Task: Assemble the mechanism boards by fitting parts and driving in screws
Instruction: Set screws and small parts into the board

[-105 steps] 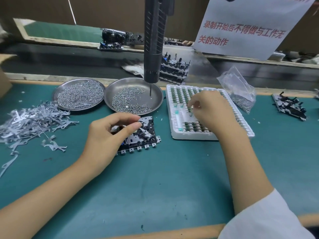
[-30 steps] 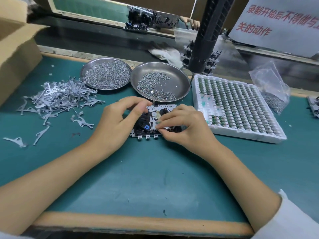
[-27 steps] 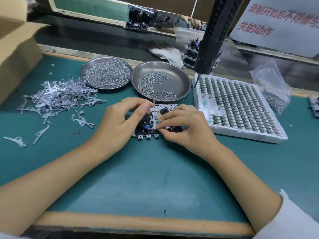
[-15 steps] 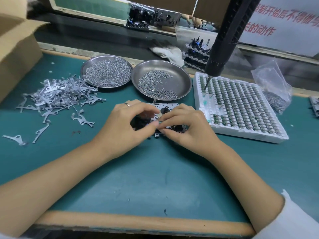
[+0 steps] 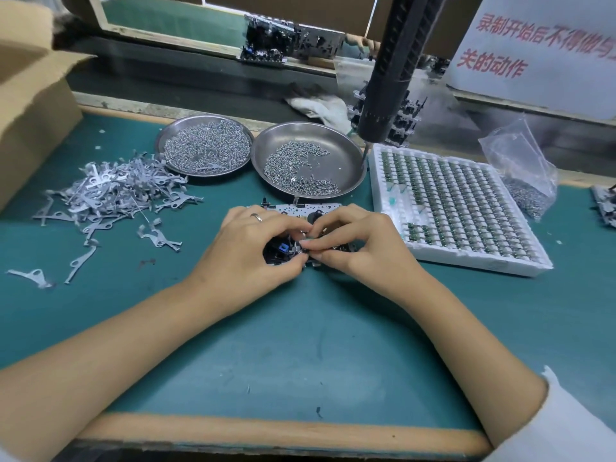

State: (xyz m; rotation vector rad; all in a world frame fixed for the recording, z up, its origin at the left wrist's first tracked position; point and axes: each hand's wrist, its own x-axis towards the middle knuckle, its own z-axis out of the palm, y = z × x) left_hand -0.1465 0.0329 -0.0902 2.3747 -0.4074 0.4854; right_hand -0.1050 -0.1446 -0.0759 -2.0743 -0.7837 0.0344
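Hands point(image 5: 253, 251) point(image 5: 360, 248) grip mechanism board point(image 5: 293, 210) — sign point(image 5: 533, 51) reads "关的动作".

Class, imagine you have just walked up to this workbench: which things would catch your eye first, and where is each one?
First, the two hands, left hand and right hand, meeting over the small mechanism board at the middle of the green mat. Behind them sit two metal dishes of screws, with a black powered screwdriver hanging above. A heap of grey metal pieces lies to the left, a white tray of parts to the right.
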